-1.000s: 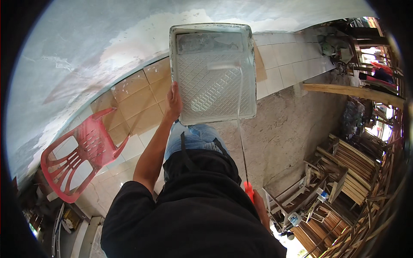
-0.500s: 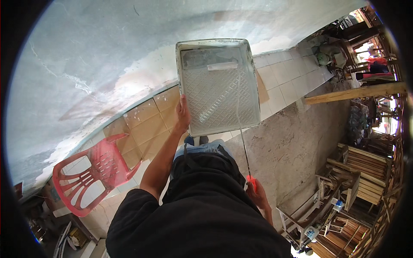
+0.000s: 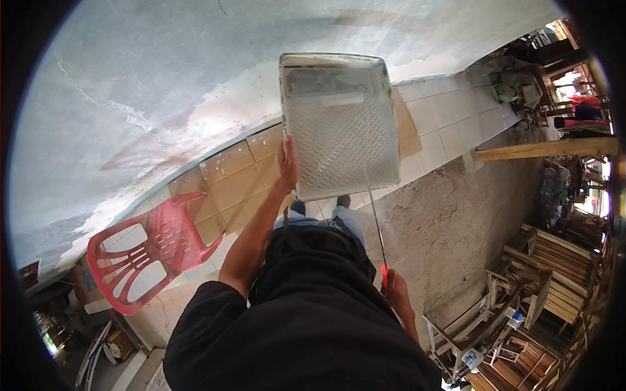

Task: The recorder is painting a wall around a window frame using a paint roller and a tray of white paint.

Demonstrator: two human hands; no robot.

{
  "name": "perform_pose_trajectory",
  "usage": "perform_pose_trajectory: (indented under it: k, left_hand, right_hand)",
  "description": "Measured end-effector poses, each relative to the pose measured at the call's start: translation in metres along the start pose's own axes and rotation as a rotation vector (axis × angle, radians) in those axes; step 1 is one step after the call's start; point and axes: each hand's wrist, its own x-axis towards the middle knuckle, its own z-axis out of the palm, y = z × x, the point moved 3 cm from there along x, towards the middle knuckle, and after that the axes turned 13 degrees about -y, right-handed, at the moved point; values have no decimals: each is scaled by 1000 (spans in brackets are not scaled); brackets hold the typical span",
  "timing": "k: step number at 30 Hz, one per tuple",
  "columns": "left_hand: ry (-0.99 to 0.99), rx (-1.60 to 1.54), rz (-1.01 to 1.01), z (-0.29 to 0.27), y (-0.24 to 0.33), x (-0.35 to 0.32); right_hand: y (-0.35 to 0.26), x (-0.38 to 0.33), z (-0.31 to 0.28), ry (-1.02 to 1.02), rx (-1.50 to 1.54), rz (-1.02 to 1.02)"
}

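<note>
The left forearm [image 3: 255, 238], bare below the sleeve, slants far and slightly rightward to the left hand [image 3: 287, 165], closed in a grip, its fingers partly hidden. The right hand [image 3: 398, 292] sits nearer, farther right, fingers curled, right forearm [image 3: 410, 324] foreshortened.

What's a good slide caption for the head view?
Left hand holds a paint tray; right hand grips a paint roller by its red handle.

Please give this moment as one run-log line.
left hand: holds paint tray at left edge | right hand: holds red handle | paint roller: over tray | red chair: left
</note>
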Motion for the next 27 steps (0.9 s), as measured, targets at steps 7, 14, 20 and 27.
perform_pose_trajectory:
  k: [7,14,20,27]
  left_hand:
    - [34,197,87,-14,11,3]
    - [-52,-24,68,17,40,-14]
    - [27,127,71,13,36,-4]
    - [-85,-42,49,29,22,-23]
  right_hand:
    - [39,-52,1,30,14,-87]
    - [12,-5,-4,-47,131,114]
    - [25,-54,8,39,20,-21]
    - [-19,-21,14,86,-226,31]
